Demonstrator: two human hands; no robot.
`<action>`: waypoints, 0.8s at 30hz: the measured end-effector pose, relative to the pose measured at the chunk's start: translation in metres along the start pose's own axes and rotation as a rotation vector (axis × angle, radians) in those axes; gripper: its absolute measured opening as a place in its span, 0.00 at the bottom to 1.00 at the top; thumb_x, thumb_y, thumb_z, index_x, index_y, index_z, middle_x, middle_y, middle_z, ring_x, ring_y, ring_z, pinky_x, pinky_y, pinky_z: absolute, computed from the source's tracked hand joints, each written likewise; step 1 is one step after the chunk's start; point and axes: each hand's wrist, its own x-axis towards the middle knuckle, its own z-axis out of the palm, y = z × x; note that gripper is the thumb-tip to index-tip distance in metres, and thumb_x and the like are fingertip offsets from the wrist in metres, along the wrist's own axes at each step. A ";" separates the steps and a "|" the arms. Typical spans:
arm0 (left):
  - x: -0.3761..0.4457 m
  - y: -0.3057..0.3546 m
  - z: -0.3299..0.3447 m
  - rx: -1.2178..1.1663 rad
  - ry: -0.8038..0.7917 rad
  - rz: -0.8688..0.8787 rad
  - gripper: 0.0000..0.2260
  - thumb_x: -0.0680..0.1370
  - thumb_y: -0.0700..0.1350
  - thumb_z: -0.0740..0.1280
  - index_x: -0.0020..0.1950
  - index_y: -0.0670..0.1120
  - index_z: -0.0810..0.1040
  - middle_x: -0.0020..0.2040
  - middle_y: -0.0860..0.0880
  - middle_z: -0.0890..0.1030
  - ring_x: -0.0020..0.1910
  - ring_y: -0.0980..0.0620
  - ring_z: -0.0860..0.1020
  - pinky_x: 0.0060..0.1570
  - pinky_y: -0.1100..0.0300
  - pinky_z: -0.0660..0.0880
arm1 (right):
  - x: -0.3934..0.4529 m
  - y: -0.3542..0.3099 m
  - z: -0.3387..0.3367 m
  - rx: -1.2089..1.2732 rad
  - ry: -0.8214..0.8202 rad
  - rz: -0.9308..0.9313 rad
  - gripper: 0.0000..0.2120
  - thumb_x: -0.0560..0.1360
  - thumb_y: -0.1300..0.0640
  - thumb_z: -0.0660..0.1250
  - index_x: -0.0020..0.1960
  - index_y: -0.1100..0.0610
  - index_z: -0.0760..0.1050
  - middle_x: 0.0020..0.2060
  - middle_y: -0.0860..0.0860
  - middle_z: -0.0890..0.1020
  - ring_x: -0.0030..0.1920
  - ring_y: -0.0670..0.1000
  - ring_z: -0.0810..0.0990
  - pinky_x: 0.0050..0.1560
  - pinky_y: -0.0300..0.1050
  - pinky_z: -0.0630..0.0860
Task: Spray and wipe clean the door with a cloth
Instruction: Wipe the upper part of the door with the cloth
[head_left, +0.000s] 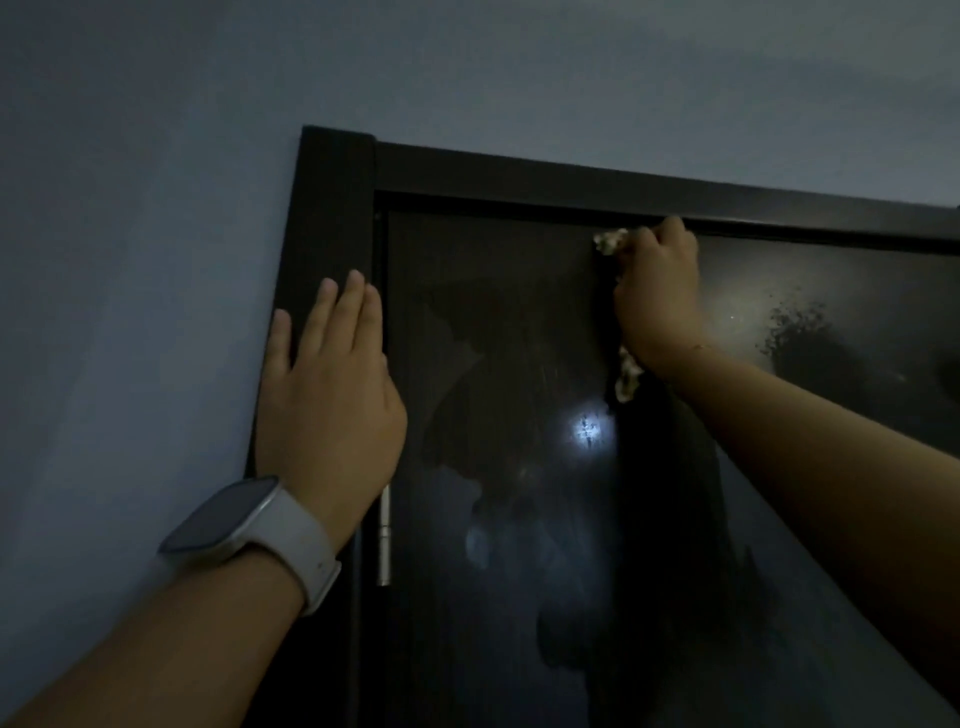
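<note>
Dark door (519, 519) in dark frame (332, 208), cloth (613, 241) against it

Cloth (613, 241) high on door (519, 519)

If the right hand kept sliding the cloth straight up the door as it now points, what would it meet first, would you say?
The right hand, gripping the cloth near the top of the door, would probably meet the dark door frame running just above its knuckles.

I see a dim room with a plain bluish-grey wall (130, 260) filling the space left of and above the left hand (327, 410). A dark frame (332, 208) runs under that hand, and a metal hinge (385, 540) sits just below it. Light is low and cool.
</note>
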 end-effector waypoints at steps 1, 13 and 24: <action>0.000 0.001 0.000 -0.006 -0.009 -0.002 0.24 0.80 0.42 0.52 0.77 0.40 0.59 0.78 0.44 0.60 0.77 0.45 0.57 0.75 0.43 0.52 | -0.002 -0.016 0.003 0.005 0.002 0.002 0.12 0.78 0.65 0.59 0.60 0.63 0.73 0.66 0.61 0.68 0.67 0.59 0.66 0.66 0.47 0.65; 0.002 -0.005 -0.006 -0.091 0.009 -0.130 0.27 0.80 0.46 0.63 0.77 0.40 0.61 0.78 0.44 0.60 0.76 0.44 0.58 0.73 0.50 0.54 | 0.010 -0.056 0.014 0.019 -0.057 -0.371 0.13 0.76 0.66 0.62 0.60 0.63 0.74 0.61 0.61 0.71 0.61 0.60 0.69 0.61 0.47 0.68; 0.000 -0.002 -0.008 -0.087 0.023 -0.176 0.23 0.83 0.49 0.55 0.77 0.44 0.60 0.78 0.47 0.60 0.77 0.48 0.56 0.74 0.49 0.53 | 0.019 -0.040 0.016 0.006 -0.007 -0.107 0.14 0.78 0.66 0.60 0.63 0.63 0.74 0.65 0.61 0.68 0.65 0.59 0.67 0.68 0.48 0.66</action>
